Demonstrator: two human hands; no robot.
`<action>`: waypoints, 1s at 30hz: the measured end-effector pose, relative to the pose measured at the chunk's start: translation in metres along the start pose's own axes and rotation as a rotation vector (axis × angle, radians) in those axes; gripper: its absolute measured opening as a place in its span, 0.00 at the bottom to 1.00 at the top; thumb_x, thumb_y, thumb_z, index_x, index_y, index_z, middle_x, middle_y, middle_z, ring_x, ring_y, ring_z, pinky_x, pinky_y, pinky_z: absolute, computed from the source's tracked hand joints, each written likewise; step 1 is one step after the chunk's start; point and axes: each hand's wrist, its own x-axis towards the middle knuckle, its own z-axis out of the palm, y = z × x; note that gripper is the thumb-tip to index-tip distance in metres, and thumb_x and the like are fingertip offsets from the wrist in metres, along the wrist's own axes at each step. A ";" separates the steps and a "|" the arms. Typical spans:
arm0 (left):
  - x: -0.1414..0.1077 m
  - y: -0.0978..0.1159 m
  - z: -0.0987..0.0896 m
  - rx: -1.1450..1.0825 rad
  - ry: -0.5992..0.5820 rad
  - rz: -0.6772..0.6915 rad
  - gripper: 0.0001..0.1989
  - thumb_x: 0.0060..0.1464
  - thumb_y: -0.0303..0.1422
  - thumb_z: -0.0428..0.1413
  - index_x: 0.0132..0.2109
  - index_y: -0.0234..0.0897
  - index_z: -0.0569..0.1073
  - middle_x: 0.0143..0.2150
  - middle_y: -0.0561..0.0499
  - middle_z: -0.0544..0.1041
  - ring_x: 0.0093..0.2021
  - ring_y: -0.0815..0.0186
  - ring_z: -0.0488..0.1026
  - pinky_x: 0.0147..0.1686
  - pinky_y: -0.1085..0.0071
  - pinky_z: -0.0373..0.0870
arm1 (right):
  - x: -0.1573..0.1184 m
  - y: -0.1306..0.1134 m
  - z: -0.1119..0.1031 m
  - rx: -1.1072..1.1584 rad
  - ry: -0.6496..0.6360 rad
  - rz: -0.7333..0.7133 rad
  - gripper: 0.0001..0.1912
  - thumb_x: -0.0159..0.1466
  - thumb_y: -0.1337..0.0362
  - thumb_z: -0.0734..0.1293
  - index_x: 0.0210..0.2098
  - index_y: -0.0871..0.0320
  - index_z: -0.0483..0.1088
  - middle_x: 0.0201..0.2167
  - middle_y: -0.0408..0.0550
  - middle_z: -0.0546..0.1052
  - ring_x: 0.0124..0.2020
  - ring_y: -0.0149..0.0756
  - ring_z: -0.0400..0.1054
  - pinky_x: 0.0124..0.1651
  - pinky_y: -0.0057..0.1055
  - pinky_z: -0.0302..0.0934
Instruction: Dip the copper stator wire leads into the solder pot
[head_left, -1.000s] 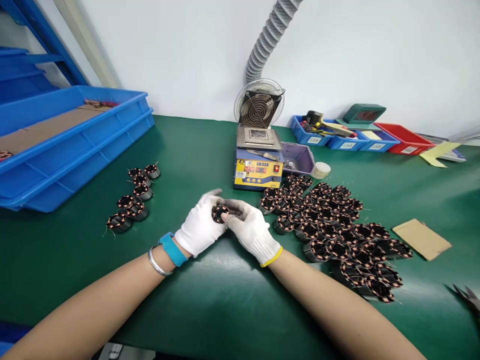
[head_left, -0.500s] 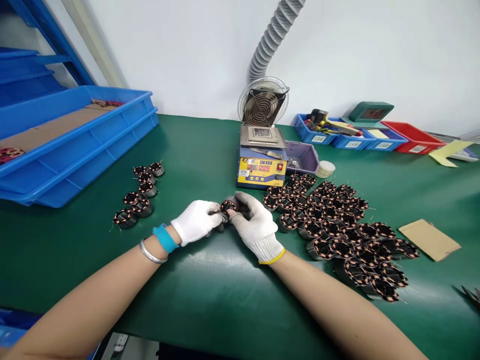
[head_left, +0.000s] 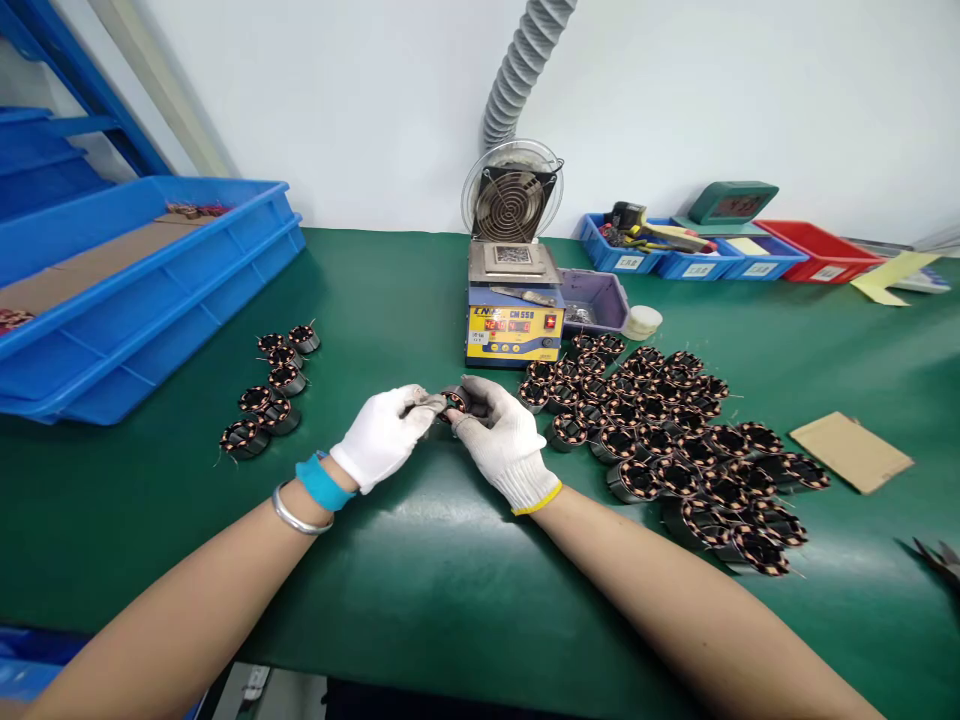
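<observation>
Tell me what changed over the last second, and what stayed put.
The wound coil was turned: a second ago its open face pointed up at the camera, now it lies tilted between both gloves. The left hand and right hand keep gripping it. The small group, big pile and solder pot stayed put.

Bright, even light is falling from overhead, washing the white wall (head_left: 750, 90) across the top of the frame and leaving a soft sheen on the green mat (head_left: 420, 590) at the lower centre. Only faint shadows are showing under the gloved hands. The wide lens is bending the edges, stretching the blue trays (head_left: 150, 290) at the left, and the far right corner is blurring slightly.
</observation>
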 end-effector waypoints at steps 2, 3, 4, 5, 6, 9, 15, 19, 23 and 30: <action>-0.003 0.004 -0.004 -0.091 0.076 -0.023 0.14 0.50 0.41 0.52 0.25 0.36 0.67 0.19 0.54 0.67 0.20 0.71 0.62 0.20 0.75 0.59 | 0.001 0.002 0.001 0.023 -0.004 0.015 0.24 0.53 0.64 0.68 0.49 0.59 0.69 0.43 0.50 0.77 0.39 0.36 0.73 0.44 0.32 0.70; -0.004 0.005 -0.008 -0.146 0.145 -0.036 0.13 0.50 0.41 0.52 0.25 0.36 0.66 0.18 0.54 0.66 0.19 0.71 0.61 0.18 0.75 0.57 | 0.002 0.003 0.001 0.031 0.000 0.024 0.24 0.52 0.64 0.69 0.49 0.58 0.69 0.42 0.50 0.77 0.39 0.36 0.73 0.44 0.33 0.71; -0.004 0.006 -0.012 -0.187 0.226 -0.043 0.13 0.49 0.41 0.51 0.25 0.36 0.66 0.17 0.55 0.65 0.18 0.72 0.60 0.17 0.76 0.56 | 0.002 0.003 0.002 0.039 0.006 0.034 0.24 0.52 0.64 0.69 0.49 0.58 0.69 0.42 0.49 0.77 0.39 0.36 0.73 0.43 0.33 0.71; -0.003 0.004 -0.015 -0.206 0.291 -0.037 0.13 0.49 0.41 0.51 0.25 0.36 0.65 0.17 0.55 0.64 0.17 0.72 0.60 0.16 0.76 0.55 | 0.003 0.004 0.002 0.047 0.011 0.044 0.24 0.52 0.64 0.69 0.49 0.58 0.69 0.42 0.49 0.77 0.38 0.36 0.73 0.43 0.33 0.71; -0.002 0.003 -0.017 -0.201 0.311 -0.020 0.13 0.49 0.42 0.52 0.26 0.36 0.66 0.17 0.55 0.65 0.17 0.72 0.60 0.16 0.77 0.55 | 0.004 0.004 0.002 0.053 0.014 0.052 0.24 0.53 0.63 0.69 0.49 0.58 0.69 0.42 0.49 0.77 0.38 0.36 0.73 0.43 0.33 0.71; 0.001 -0.003 -0.010 -0.070 0.103 -0.007 0.15 0.45 0.44 0.56 0.28 0.35 0.68 0.21 0.53 0.69 0.21 0.72 0.63 0.19 0.76 0.59 | 0.004 0.002 0.001 0.044 0.019 0.043 0.23 0.53 0.64 0.69 0.48 0.58 0.69 0.41 0.49 0.77 0.39 0.37 0.73 0.45 0.34 0.70; -0.012 0.017 -0.004 -0.235 -0.161 -0.158 0.16 0.47 0.45 0.55 0.26 0.36 0.66 0.19 0.54 0.68 0.16 0.72 0.60 0.16 0.75 0.56 | 0.004 0.001 0.001 0.031 0.023 0.021 0.22 0.52 0.64 0.70 0.47 0.58 0.70 0.40 0.49 0.78 0.38 0.36 0.74 0.45 0.33 0.70; -0.011 0.024 -0.017 -0.562 0.141 -0.112 0.18 0.46 0.47 0.55 0.25 0.39 0.60 0.17 0.57 0.61 0.15 0.73 0.56 0.15 0.75 0.53 | 0.007 0.004 0.002 0.072 0.034 0.049 0.23 0.53 0.63 0.70 0.48 0.58 0.69 0.41 0.48 0.77 0.38 0.36 0.74 0.43 0.33 0.71; 0.006 -0.001 -0.009 -0.659 0.386 -0.164 0.20 0.52 0.52 0.48 0.29 0.37 0.62 0.23 0.53 0.66 0.20 0.71 0.64 0.16 0.75 0.55 | 0.002 -0.001 0.002 0.055 0.045 0.036 0.23 0.52 0.62 0.70 0.48 0.57 0.69 0.41 0.48 0.77 0.38 0.36 0.73 0.41 0.33 0.71; 0.012 -0.033 0.020 0.356 0.253 0.030 0.22 0.55 0.45 0.48 0.50 0.34 0.69 0.54 0.40 0.71 0.57 0.51 0.66 0.57 0.52 0.60 | 0.038 -0.063 -0.040 -0.433 0.092 -0.318 0.18 0.55 0.62 0.68 0.46 0.54 0.71 0.40 0.46 0.76 0.42 0.38 0.71 0.49 0.38 0.66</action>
